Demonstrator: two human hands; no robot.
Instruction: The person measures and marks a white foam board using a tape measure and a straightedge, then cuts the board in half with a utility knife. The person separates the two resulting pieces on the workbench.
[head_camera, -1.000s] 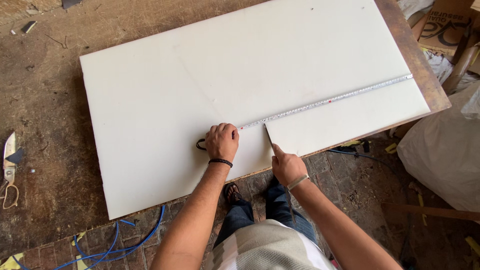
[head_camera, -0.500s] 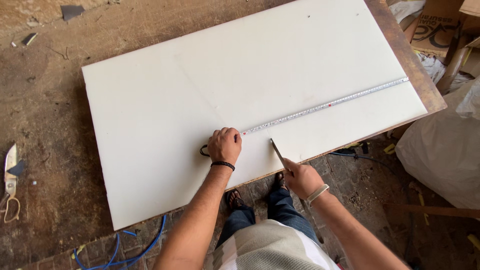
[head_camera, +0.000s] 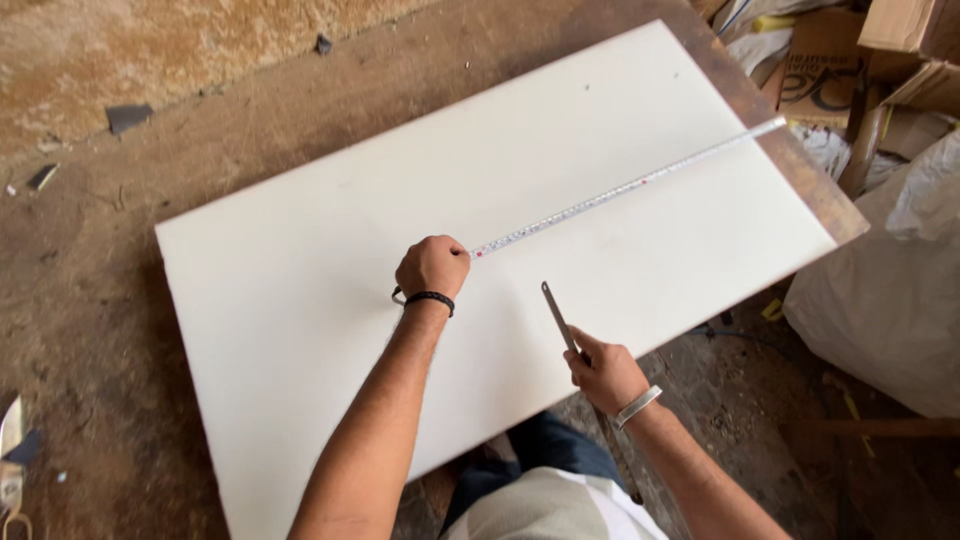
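Smooth, matt white board (head_camera: 300, 300), clean and even, lying on a rough, stained wooden workbench (head_camera: 90, 290) with a dusty, scuffed grain. Thin metal tape-measure blade (head_camera: 620, 190), dully shining, stretched flat over the board from under the left hand (head_camera: 432, 266). Narrow flat strip of grey metal (head_camera: 560, 320), matt, gripped in the right hand (head_camera: 606, 372). Bright metal bangle (head_camera: 637, 406) and dark beaded wristband (head_camera: 430, 297). Crumpled whitish woven sack (head_camera: 890, 300); brown corrugated cardboard (head_camera: 900, 40).
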